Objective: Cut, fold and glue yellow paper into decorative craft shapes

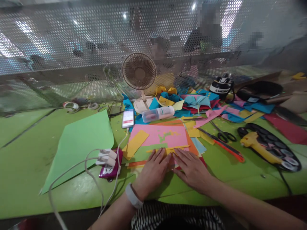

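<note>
My left hand (155, 171) lies flat with its fingers stretched forward, the tips touching a narrow yellow paper strip (178, 148). Beside it, my right hand (189, 167) presses its fingertips on the same strip, fingers also extended. The two hands nearly meet over a stack of coloured paper. Beyond the fingers is a pink sheet (144, 131) with small green and yellow scraps (165, 136) on it. A green sheet (139, 150) shows left of the fingers, and a yellow paper piece (137, 144) lies slanted there. The hands hide part of the strip and stack.
A phone (128, 118), plastic bottle (158, 114) and fan (139, 73) stand beyond the stack. On the right lie a cutter knife (231, 150), scissors (224, 136) and a yellow glue gun (260, 147). A large green sheet (81, 140) and white charger (107, 158) with cables are left.
</note>
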`<state>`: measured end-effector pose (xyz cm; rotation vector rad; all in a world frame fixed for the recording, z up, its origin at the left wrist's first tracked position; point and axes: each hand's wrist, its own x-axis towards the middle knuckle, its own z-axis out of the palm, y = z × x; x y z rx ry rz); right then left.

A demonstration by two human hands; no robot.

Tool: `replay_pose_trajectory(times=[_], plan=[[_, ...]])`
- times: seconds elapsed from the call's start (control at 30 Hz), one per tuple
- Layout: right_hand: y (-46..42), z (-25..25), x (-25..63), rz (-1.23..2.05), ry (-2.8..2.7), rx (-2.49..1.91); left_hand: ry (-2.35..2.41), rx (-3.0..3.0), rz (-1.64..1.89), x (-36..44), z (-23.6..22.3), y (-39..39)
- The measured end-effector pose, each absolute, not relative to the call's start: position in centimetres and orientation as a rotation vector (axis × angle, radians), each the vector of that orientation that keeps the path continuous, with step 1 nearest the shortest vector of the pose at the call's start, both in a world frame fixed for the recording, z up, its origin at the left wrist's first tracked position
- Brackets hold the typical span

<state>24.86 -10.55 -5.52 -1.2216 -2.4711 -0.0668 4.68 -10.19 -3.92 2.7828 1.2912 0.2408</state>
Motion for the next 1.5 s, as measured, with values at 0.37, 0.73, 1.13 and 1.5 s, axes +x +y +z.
replay_pose_trajectory(times=[0.37,0.73,1.13,1.5], plan=[[-10.5,-5.6,24.8,-0.071,-2.5,-1.232,1.291,2.795,0.193,4.6,-3.7,-10.2],[-10.6,-5.7,24.8,-0.118,-2.489,-1.227,1.325,2.786,0.29,5.0,-3.2,-10.5],[-10.3,-5.7,24.8,-0.193,-2.524,-1.232,1.381,2.806,0.268,5.4,-3.5,-10.3],[-10.2,-4.6,27.3,-0.228,-2.567,-1.203,1.355,2.778,0.316,5.3,-3.9,-10.3]])
